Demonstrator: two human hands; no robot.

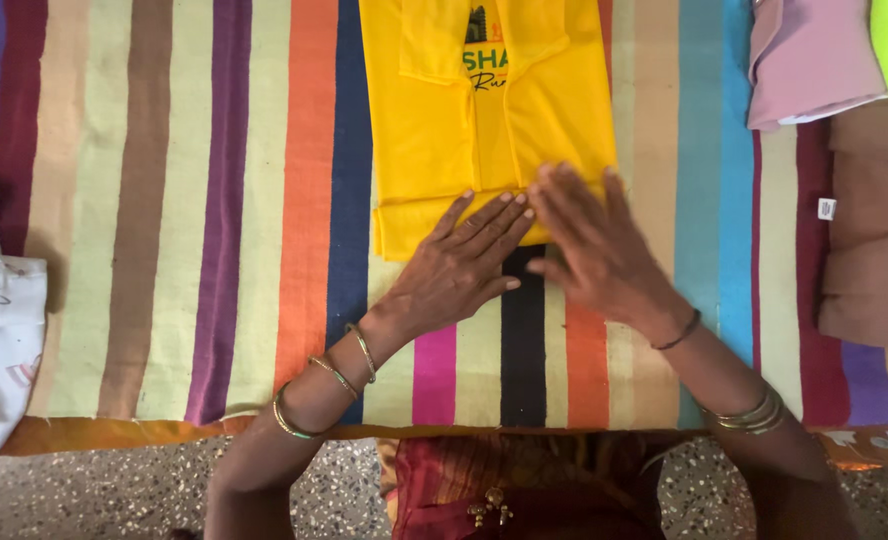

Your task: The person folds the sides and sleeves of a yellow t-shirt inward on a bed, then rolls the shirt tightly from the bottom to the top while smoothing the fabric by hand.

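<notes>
Folded yellow cotton T-shirt on striped woven cloth, left hand and right hand flat, fingers spread, pressing its near edge, bare stripes left of shirt, folded brown garment well right.

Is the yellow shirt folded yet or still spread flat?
Folded: the yellow shirt has its sleeves turned in over the body and its bottom edge doubled up. Left hand and right hand press flat on that fold.

Matt yellow cloth shirt on coarse woven striped cloth.
</notes>
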